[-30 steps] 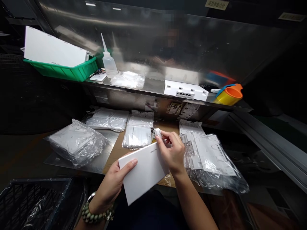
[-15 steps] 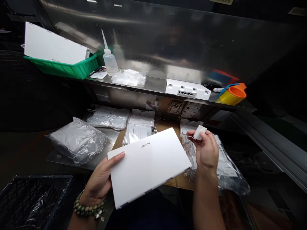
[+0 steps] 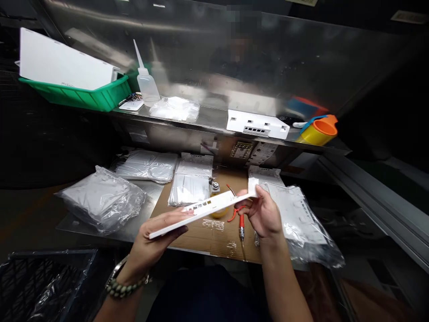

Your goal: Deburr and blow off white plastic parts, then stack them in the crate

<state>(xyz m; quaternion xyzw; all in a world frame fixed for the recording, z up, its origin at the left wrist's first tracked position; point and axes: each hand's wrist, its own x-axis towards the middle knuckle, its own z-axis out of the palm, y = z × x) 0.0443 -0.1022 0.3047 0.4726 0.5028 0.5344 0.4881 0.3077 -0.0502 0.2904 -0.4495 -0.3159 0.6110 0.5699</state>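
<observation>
My left hand [image 3: 157, 239] grips one end of a thin white plastic cover [image 3: 214, 203], fingers on top and thumb beneath. The cover is tilted nearly edge-on, and port cutouts show along it. At its other end is my right hand [image 3: 264, 214], closed round a small white folded cloth [image 3: 253, 185]. Cloth and cover meet there, or nearly so; the fingers partly hide the spot. Below them on the cardboard [image 3: 201, 237] lies an orange-red air blow gun [image 3: 241, 221], partly behind my right hand.
Bagged white covers [image 3: 100, 197] lie to the left, with more bagged parts [image 3: 301, 219] at the right. On the metal shelf stand a green bin [image 3: 100, 98], a squeeze bottle [image 3: 148, 87], a white device housing [image 3: 256, 125] and a yellow-orange tape roll [image 3: 317, 132].
The cover has turned from its broad face with lettering to nearly edge-on. My right hand has brought the cloth left and down to the cover's end. The blow gun has come into view.
</observation>
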